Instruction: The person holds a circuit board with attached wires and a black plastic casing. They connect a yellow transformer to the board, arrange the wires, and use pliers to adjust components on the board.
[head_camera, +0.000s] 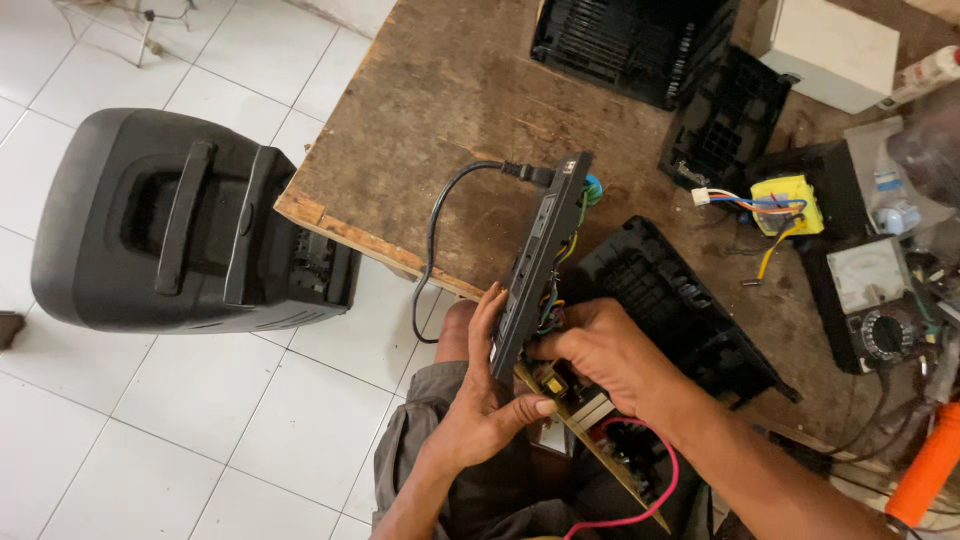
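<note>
The left hand (478, 405) grips the black panel (538, 262) on edge above the worktop (450, 110); the right hand (605, 355) seems to pinch wiring (556, 312) behind it, fingers closed.

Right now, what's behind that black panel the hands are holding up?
Behind the black panel sit coloured wires and a circuit board with a pink wire. The right hand covers where the wires join; the left hand grips the front.

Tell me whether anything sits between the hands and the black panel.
Nothing visible does. The left hand already grips the black panel by its lower edge, and the right hand touches the circuit board behind it.
</note>
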